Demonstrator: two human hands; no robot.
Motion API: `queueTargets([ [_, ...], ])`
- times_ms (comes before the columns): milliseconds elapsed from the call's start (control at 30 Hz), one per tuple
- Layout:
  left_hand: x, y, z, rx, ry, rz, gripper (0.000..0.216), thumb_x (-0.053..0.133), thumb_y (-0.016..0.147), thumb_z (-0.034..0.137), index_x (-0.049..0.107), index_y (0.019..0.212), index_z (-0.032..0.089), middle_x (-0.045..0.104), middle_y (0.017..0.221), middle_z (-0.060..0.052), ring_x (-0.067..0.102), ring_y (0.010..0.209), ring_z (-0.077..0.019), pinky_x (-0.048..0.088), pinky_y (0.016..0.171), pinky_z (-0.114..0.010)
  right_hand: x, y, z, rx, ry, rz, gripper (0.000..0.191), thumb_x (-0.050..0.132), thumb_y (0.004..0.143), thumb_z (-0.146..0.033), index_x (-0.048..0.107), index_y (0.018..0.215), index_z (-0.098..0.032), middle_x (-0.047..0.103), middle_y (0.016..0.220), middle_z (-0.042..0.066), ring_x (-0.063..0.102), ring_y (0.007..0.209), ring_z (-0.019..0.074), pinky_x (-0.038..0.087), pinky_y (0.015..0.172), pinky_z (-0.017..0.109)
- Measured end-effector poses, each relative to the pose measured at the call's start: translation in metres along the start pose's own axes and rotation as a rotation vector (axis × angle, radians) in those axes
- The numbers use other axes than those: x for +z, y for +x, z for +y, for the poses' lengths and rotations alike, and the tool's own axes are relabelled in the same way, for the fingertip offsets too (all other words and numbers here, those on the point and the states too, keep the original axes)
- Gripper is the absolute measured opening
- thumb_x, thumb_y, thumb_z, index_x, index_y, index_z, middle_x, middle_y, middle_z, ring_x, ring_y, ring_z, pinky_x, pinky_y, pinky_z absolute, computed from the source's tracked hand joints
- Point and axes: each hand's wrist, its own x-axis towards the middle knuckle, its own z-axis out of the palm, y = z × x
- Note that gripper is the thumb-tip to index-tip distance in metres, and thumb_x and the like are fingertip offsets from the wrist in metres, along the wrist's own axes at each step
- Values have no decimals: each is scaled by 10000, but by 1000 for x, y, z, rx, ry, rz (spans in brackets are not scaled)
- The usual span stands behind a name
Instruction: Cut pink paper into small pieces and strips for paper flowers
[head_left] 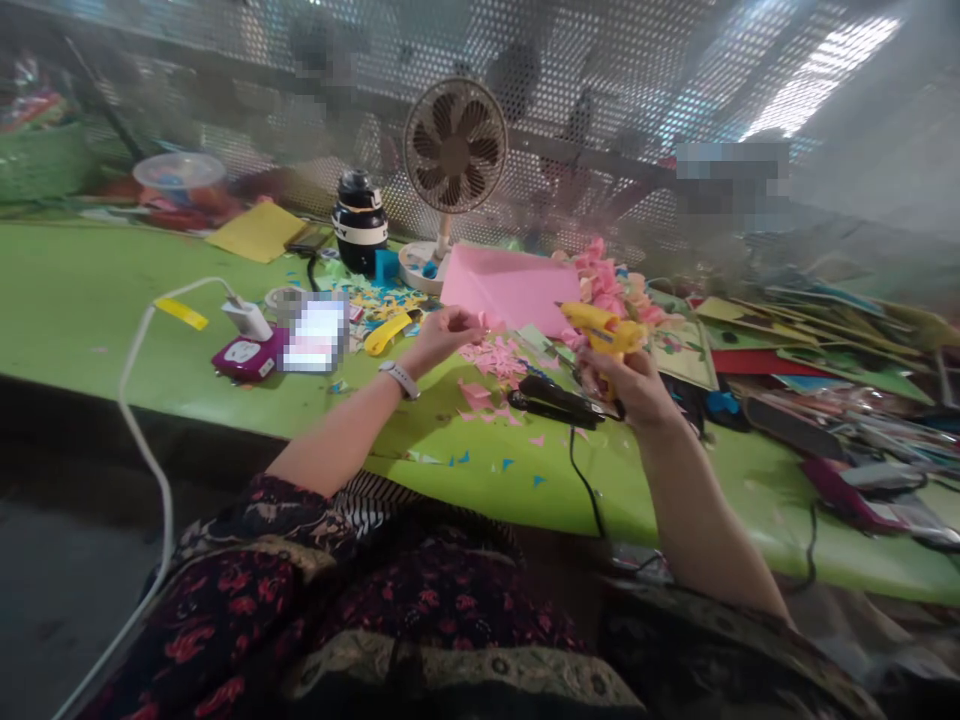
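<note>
In my right hand (616,378) is a yellow glue gun (604,328), raised above the table with its nozzle pointing left. My left hand (448,337) pinches a small pink paper piece (481,321) between thumb and fingertips. Pink paper scraps (495,358) lie just below and between both hands. Behind them rests a large pink sheet (517,285). A black stapler (555,402) lies close below my right hand. Left of my left hand is a yellow cutter knife (390,333).
A fan (455,147) and a black jar (360,225) stand at the back. A phone (313,333), a purple socket box (244,358) and a white cable (135,380) are at left. Pink paper flowers (600,280) and stacked coloured papers (780,345) fill the right of the green table (480,460).
</note>
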Motion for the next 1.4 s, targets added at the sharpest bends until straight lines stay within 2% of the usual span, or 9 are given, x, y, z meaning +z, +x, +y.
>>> queueTargets([
  [133,-3,-1,2,7,24,-1,249,829,772,297,629,788,149,701,737,-15,663,693,-99,518,686,-237,38,18,8,-97,28,-102,438,877,691,-566,621,800,-227,510,531,-59,416,411,81,350,379,229],
  [233,-3,-2,4,-4,33,-12,236,821,783,284,626,798,151,705,764,-23,673,715,-106,528,703,-250,48,16,20,-108,29,-165,434,875,724,-570,630,820,-226,513,558,-52,427,431,87,389,393,240],
  [467,0,-5,7,28,40,-63,287,842,789,329,603,801,170,690,769,-9,679,739,-122,547,714,-275,46,4,34,-101,17,-204,432,802,826,-619,630,876,-226,487,552,-45,424,437,96,393,387,243],
  [600,1,-6,8,46,28,-76,312,844,785,364,600,803,169,671,770,-4,671,737,-120,554,731,-282,49,4,31,-120,29,-211,463,795,829,-637,646,990,-229,494,574,-56,410,425,89,376,380,241],
  [833,2,-8,10,74,25,-94,334,848,805,420,613,798,182,663,793,-4,653,750,-115,569,757,-292,54,3,31,-146,22,-226,510,773,837,-668,650,1065,-229,498,603,-57,413,459,92,362,392,240],
  [1067,2,-6,9,84,22,-85,397,875,787,468,595,786,187,661,788,-3,654,757,-115,572,743,-287,55,8,38,-187,24,-210,544,790,813,-672,657,1098,-228,562,665,-27,487,521,112,425,429,243],
  [1233,3,-6,7,86,6,-61,436,895,746,496,593,773,183,667,785,1,644,749,-109,577,752,-286,56,4,36,-134,7,-211,519,755,841,-684,655,1085,-237,502,581,-54,398,431,92,376,385,248],
  [1400,4,-7,8,97,5,-46,453,901,732,502,576,730,187,633,739,18,630,719,-104,572,727,-282,56,2,31,-112,-8,-185,559,756,814,-728,642,1059,-239,480,582,-51,389,423,92,360,371,256],
])
